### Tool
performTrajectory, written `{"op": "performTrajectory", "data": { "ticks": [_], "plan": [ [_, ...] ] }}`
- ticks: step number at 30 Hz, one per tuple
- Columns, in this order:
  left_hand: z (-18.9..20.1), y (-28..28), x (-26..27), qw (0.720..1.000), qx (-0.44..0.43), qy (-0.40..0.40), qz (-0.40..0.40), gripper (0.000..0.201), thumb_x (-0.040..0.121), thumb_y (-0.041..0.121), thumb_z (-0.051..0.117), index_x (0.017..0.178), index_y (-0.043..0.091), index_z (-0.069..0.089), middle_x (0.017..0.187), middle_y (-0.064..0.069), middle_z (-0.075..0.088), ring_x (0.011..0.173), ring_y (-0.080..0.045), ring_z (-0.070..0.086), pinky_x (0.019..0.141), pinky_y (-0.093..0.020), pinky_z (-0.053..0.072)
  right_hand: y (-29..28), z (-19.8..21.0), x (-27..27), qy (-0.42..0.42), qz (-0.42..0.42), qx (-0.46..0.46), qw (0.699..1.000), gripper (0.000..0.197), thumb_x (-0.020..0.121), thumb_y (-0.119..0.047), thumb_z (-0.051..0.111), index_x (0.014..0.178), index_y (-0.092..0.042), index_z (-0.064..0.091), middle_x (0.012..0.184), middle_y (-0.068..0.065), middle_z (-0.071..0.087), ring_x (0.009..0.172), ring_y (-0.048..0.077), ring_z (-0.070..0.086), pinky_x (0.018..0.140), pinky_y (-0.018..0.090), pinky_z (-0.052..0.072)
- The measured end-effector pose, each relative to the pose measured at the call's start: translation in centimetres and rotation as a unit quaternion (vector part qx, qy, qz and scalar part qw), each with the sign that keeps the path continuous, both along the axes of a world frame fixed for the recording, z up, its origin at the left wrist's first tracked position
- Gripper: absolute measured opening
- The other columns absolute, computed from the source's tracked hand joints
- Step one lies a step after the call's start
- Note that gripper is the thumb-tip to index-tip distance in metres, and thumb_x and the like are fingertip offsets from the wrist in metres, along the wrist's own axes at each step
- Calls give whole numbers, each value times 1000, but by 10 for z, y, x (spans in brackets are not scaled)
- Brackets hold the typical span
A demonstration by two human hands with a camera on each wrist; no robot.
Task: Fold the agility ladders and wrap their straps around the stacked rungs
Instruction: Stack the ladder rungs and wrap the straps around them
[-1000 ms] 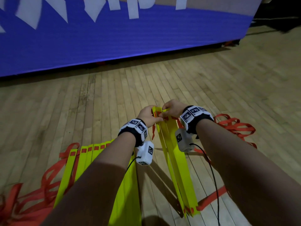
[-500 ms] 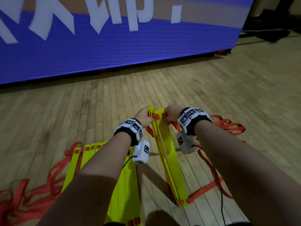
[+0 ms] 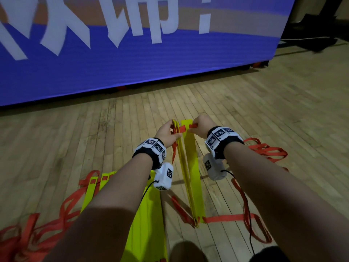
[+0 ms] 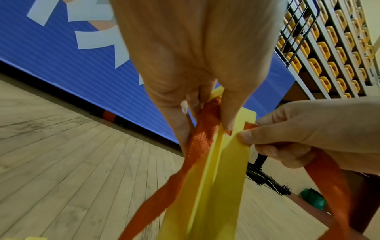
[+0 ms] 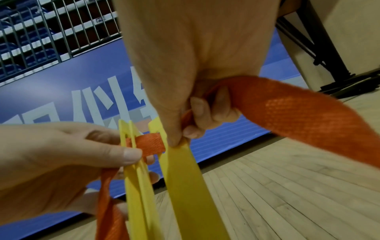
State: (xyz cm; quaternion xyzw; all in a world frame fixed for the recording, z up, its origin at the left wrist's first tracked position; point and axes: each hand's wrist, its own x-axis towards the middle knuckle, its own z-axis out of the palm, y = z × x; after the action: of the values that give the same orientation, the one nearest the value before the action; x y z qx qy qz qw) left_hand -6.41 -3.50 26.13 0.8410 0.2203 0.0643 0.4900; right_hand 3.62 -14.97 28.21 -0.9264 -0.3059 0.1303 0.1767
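A stack of yellow ladder rungs slants up from the floor between my hands. My left hand pinches the stack's top end together with a fold of orange strap. My right hand pinches one separate yellow rung at its top, held a little apart from the stack, with orange strap looping through its fingers. A short piece of strap bridges the stack and that rung. More strap runs from the stack's lower end across the floor.
A second spread of yellow rungs with tangled orange straps lies at the lower left. Loose strap loops lie right of my right arm. A blue banner wall stands ahead across the wooden floor.
My right hand has drawn one rung away from the stack, opening a gap bridged by the strap. The view has tilted up slightly, and the strap at the lower end has pulled straighter.
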Motion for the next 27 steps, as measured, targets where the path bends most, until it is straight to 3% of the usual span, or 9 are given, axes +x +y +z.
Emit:
{"op": "performTrajectory", "data": {
  "ticks": [4,8,13,17,19,22,27],
  "plan": [
    [-3,-2,-3,999,31,-26,26,28,88,12,67,112,6,55,104,-7,62,92,-21,61,73,-27,49,4,5,-8,6,-11,-25,1000,33,90,-33,62,69,-10,51,65,4,48,70,22,51,46,25,30],
    [-3,-1,-14,998,51,-30,38,39,86,17,69,121,6,54,117,-7,62,106,-21,58,88,-29,45,3,9,-15,0,24,-4,1000,33,88,-33,64,64,-15,52,62,-1,48,63,16,49,48,25,30],
    [0,-13,-30,997,41,-47,36,41,82,11,72,120,10,55,106,0,59,99,-16,57,80,-22,42,-3,10,-32,27,69,37,997,28,88,-32,65,67,-14,58,64,0,53,66,17,53,55,25,38],
    [-1,-23,-40,996,59,-55,47,39,79,10,75,113,11,56,104,1,59,98,-17,57,78,-22,42,-14,16,-46,47,115,57,991,18,90,-25,62,88,-8,68,65,-4,52,62,8,46,55,21,34],
    [-1,-27,-46,995,56,-59,60,45,79,12,76,119,11,55,104,3,59,98,-15,57,78,-20,40,-22,21,-50,61,128,48,989,16,92,-24,60,81,-15,66,63,-6,49,60,6,43,54,20,32],
    [-2,-33,-54,992,74,-67,73,61,78,14,78,131,6,50,109,-2,61,98,-13,55,78,-17,38,-34,25,-54,113,127,61,984,31,93,-23,58,62,-25,56,59,-3,46,55,9,41,53,22,33],
    [-6,-42,-61,991,93,-67,68,40,77,16,78,112,11,59,99,0,65,93,-17,61,76,-24,43,-41,19,-66,86,107,81,987,31,94,-25,56,63,-25,57,55,-4,52,48,8,41,52,23,34]
  ]
}}
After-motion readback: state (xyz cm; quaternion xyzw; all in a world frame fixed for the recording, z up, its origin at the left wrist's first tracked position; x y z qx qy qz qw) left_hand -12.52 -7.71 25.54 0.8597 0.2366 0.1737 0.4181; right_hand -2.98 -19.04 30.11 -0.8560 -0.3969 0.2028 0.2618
